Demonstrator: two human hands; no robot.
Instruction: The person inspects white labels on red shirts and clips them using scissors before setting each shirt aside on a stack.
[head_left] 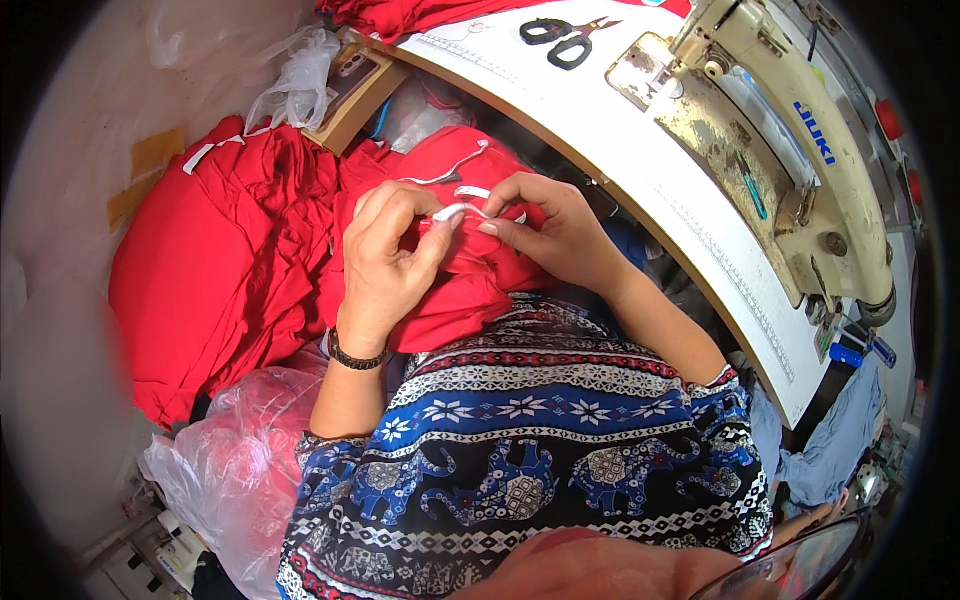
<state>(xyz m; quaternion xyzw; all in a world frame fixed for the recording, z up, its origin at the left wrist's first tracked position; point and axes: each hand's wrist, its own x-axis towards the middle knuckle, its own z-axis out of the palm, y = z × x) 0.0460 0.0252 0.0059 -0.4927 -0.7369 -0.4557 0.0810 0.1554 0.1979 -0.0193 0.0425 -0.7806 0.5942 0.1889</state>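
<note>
Red cloth (450, 305) lies gathered in my lap, with a narrow white tape (450, 212) along part of it. My left hand (385, 250) pinches the tape between thumb and fingers. Close by on the right, my right hand (560, 232) grips the same strip with thumb and forefinger. Between the fingertips the tape is short and slightly curved; how it joins the cloth is partly hidden by my fingers. Another length of white trim (455, 170) curves over the red cloth just beyond my hands.
A big red cloth heap (220, 280) sits left, above a clear plastic bag (240, 440). The white table (680, 200) curves along my right, bearing a cream sewing machine (855, 210), black-handled scissors (573, 42) and a teal tool (752, 190). An open wooden drawer (375, 95) holds a phone-like box.
</note>
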